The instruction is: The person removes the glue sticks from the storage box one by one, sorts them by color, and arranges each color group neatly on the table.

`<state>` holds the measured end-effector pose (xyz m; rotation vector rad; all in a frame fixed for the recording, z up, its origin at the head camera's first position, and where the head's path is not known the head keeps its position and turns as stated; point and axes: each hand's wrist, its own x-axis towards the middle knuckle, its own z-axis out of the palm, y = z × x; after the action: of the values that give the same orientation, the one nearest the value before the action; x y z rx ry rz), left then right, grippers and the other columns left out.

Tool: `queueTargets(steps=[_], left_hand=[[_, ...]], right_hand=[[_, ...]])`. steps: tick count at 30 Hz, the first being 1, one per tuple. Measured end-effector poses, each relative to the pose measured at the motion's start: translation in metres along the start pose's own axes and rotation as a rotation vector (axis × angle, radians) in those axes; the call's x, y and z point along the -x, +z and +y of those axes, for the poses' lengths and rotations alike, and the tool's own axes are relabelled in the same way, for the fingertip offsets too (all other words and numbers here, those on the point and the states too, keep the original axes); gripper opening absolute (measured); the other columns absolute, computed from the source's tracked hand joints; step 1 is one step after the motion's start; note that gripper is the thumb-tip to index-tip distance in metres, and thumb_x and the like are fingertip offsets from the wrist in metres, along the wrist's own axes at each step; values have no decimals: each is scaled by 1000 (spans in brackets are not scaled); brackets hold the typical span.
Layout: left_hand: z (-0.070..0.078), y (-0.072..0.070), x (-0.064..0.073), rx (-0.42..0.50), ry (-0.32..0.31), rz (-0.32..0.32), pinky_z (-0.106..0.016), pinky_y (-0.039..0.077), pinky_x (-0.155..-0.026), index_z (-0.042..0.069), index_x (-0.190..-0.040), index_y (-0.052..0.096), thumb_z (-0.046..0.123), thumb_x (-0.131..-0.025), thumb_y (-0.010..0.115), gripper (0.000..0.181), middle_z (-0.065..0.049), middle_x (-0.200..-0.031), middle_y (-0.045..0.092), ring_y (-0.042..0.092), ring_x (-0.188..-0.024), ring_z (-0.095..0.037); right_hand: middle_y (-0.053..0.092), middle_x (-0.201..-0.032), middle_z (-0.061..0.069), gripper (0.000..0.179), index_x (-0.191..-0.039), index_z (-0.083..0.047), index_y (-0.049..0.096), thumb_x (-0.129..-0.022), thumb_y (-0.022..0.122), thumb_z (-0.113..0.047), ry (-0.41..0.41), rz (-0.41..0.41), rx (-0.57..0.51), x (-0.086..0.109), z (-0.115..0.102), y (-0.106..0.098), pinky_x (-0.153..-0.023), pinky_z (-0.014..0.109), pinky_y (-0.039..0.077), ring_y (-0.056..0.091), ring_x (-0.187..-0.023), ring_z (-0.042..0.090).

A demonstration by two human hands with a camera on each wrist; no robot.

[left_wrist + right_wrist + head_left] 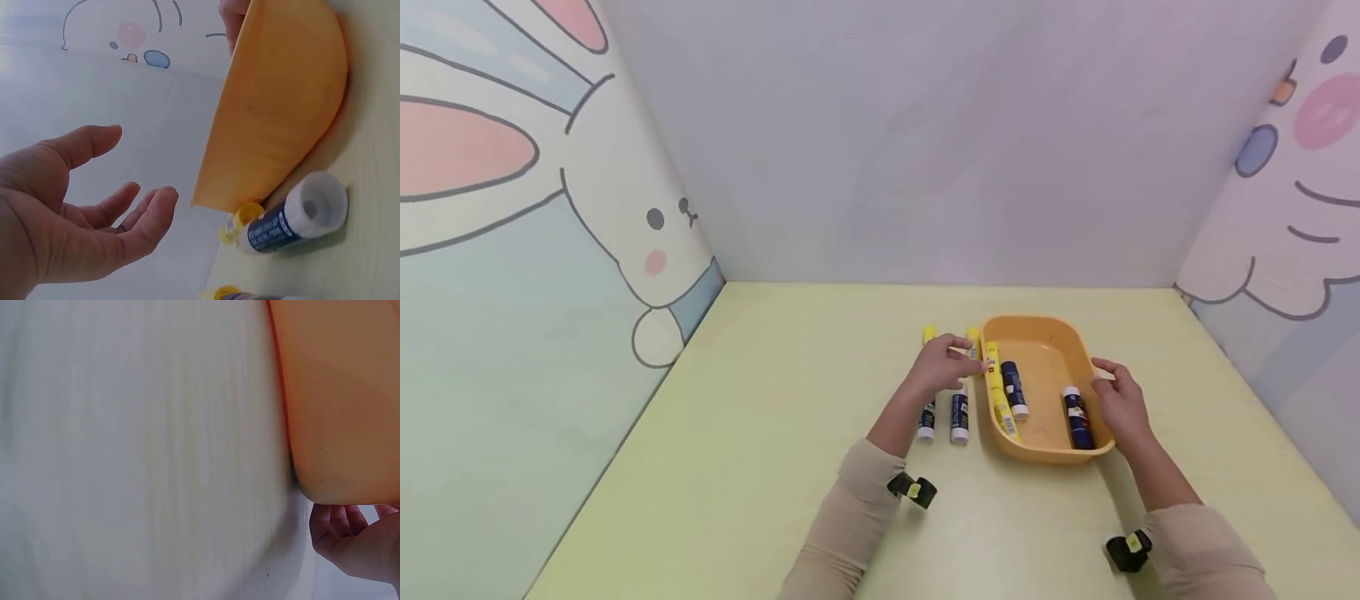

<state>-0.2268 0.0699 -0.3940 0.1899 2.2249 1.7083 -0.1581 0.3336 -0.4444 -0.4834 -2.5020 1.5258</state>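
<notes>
An orange plastic basket (1045, 454) stands on the table, holding a yellow glue stick (993, 364) and another yellow one (1005, 415) along its left wall. Beside them lies a dark blue glue stick (1013, 389) with a white end, and another blue one (1077, 417) is near the right wall. My left hand (942, 364) hovers by the left rim, fingers loosely bent and nothing in them; the left wrist view shows a gap to the basket. At the opposite rim, my right hand (1122, 404) grips the edge, its fingertips partly hidden behind the wall in the right wrist view.
Left of the basket, under and around my left forearm, are blue glue sticks (959, 417), (927, 423) and yellow ones (973, 337), (929, 332). Grey wall (887, 150) closes off the back; side walls carry cartoon drawings. Table (737, 467) extends widely to the left.
</notes>
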Motion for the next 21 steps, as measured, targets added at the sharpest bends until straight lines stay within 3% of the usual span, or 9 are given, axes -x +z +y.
queueTargets(steps=[4, 8, 13, 21], left_hand=[[8, 12, -5, 40, 30, -47, -34, 54, -67, 8, -112, 60, 18, -75, 79, 43, -2, -90, 59, 63, -84, -25], [17, 22, -4, 40, 24, -55, -32, 54, -67, 11, -110, 62, 18, -75, 79, 40, 0, -89, 59, 62, -80, -19], [21, 37, -6, 53, -8, -102, -31, 54, -69, 9, -109, 61, 16, -76, 78, 37, 0, -89, 59, 63, -88, -23], [28, 55, -17, -58, -95, -61, -30, 53, -72, 10, -110, 63, 22, -74, 80, 41, 3, -97, 57, 60, -84, -15]], right_hand=[[40, -126, 28, 48, -141, 0, 30, -100, 29, -24, -11, 3, 7, -3, -3, -3, -74, 33, 37, 41, -104, 32], [39, -129, 28, 48, -141, 0, 29, -100, 29, -24, -18, -10, 15, -4, -3, -3, -75, 34, 36, 40, -106, 34], [37, -130, 29, 48, -141, 1, 29, -100, 29, -24, -12, -24, 26, -2, -1, -3, -76, 34, 36, 40, -109, 35], [38, -129, 29, 49, -142, 0, 28, -100, 29, -24, -11, -32, 20, -2, -2, -3, -75, 34, 37, 40, -107, 34]])
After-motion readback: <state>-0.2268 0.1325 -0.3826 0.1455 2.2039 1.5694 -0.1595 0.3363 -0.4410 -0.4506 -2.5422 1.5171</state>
